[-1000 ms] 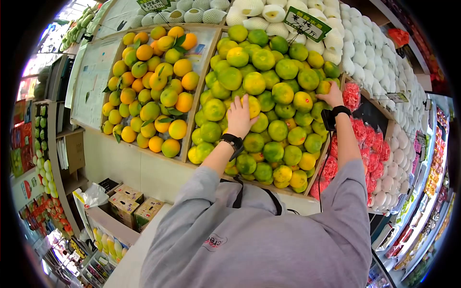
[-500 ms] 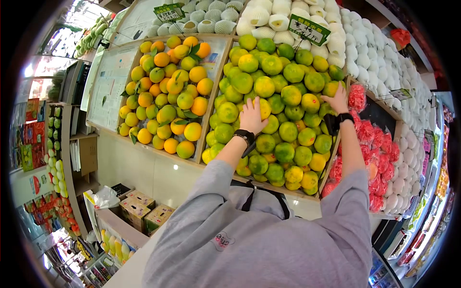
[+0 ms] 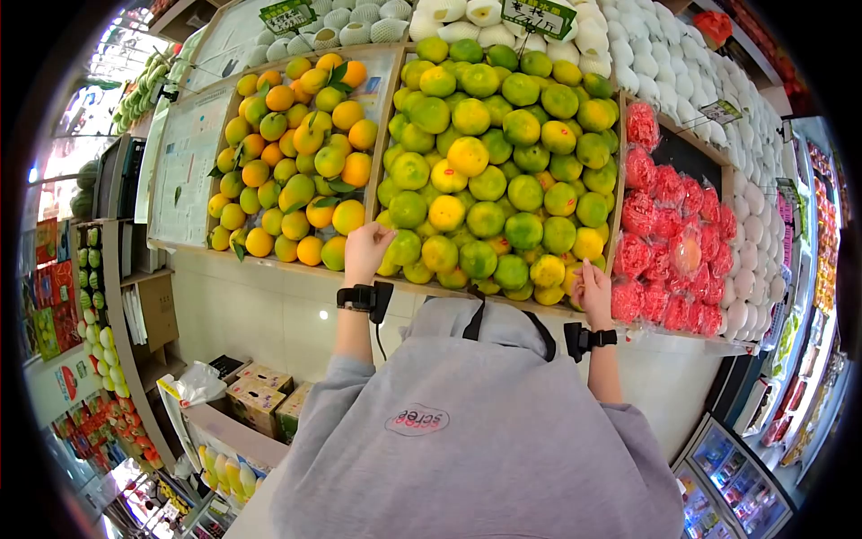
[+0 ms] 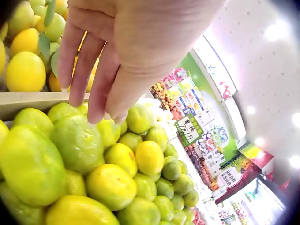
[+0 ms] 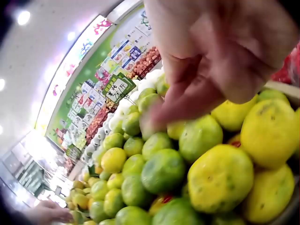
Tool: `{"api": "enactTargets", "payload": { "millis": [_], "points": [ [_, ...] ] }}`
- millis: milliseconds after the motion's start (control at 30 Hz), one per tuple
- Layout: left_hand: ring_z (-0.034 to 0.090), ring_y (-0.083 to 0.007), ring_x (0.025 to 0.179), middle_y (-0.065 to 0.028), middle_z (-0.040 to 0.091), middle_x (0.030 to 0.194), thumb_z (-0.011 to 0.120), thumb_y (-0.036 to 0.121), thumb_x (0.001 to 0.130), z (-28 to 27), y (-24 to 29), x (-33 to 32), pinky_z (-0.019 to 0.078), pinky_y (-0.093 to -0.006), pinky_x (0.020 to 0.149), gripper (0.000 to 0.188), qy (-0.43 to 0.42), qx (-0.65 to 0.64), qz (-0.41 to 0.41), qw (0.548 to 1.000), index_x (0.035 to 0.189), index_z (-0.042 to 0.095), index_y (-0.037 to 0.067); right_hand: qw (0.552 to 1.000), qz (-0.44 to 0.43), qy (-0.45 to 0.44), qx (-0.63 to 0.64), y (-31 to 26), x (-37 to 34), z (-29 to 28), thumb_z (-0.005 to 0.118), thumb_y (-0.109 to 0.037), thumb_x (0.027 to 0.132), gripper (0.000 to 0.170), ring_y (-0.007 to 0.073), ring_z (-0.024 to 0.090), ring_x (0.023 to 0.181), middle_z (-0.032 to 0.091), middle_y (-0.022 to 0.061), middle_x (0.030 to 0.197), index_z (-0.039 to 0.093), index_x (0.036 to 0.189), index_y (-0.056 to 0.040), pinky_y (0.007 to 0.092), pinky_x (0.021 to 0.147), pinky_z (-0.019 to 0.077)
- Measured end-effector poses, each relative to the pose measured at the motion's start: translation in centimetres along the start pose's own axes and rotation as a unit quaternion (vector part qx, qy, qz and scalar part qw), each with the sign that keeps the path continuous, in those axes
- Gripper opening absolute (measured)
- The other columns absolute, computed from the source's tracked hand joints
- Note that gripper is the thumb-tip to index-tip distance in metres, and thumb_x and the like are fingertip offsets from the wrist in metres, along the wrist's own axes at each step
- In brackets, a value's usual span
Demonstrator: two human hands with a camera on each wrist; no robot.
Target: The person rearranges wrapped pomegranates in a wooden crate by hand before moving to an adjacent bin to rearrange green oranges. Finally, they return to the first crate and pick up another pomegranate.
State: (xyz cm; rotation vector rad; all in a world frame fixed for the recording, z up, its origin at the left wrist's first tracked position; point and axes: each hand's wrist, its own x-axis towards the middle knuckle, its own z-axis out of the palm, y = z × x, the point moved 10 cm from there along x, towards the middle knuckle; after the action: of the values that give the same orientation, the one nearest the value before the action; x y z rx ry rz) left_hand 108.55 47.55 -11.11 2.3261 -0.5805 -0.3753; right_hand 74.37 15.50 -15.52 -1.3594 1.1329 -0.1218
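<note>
Green and yellow citrus fruits [image 3: 523, 193] fill a wooden-edged bin in the head view. My left hand [image 3: 366, 251] hovers at the bin's front left corner, its fingers straight and slightly bent down, holding nothing; in the left wrist view the hand [image 4: 101, 61] hangs over green fruit [image 4: 77, 143]. My right hand [image 3: 593, 292] is at the front right corner, fingers loosely curled, with nothing visible in it. The right wrist view shows that hand [image 5: 215, 61], blurred, above yellow fruit [image 5: 220, 178]; whether it touches any fruit I cannot tell.
Orange fruits [image 3: 348, 216] lie in the bin to the left. Red-wrapped fruits [image 3: 669, 186] are on the right, with white-netted fruits [image 3: 646, 63] behind. A green price sign [image 3: 537, 16] stands at the back. Cardboard boxes [image 3: 254, 404] sit low at left.
Both hands have come back from the pile's middle and right rear to its front edge. The left moved left and nearer, the right nearer the body. Both have left the fruits they were touching.
</note>
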Motion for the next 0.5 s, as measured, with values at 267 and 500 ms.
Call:
{"api": "enactTargets", "payload": {
  "millis": [267, 500],
  "points": [
    [0.061, -0.0386, 0.074, -0.0196, 0.062, 0.074, 0.058, 0.027, 0.087, 1.9, 1.0, 1.5, 0.0491, -0.0444, 0.069, 0.027, 0.031, 0.055, -0.026, 0.998, 0.086, 0.06, 0.0, 0.992, -0.107, -0.045, -0.048, -5.4, 0.6, 4.9, 0.043, -0.04, 0.098, 0.052, 0.0071, 0.032, 0.04, 0.036, -0.0029, 0.046, 0.044, 0.058, -0.0077, 0.0247, 0.04, 0.0243],
    [0.043, -0.0391, 0.116, -0.0228, 0.041, 0.129, 0.073, 0.023, 0.07, 8.8, 12.1, 9.1, 0.0395, -0.0428, 0.096, 0.079, 0.106, 0.032, 0.156, 0.981, 0.131, 0.031, -0.003, 0.984, -0.151, -0.072, -0.069, -7.2, -1.3, 7.5, 0.048, -0.036, 0.097, 0.048, 0.0057, 0.034, 0.046, 0.036, -0.004, 0.05, 0.051, 0.061, -0.0041, 0.0239, 0.044, 0.0259]
  ]
}}
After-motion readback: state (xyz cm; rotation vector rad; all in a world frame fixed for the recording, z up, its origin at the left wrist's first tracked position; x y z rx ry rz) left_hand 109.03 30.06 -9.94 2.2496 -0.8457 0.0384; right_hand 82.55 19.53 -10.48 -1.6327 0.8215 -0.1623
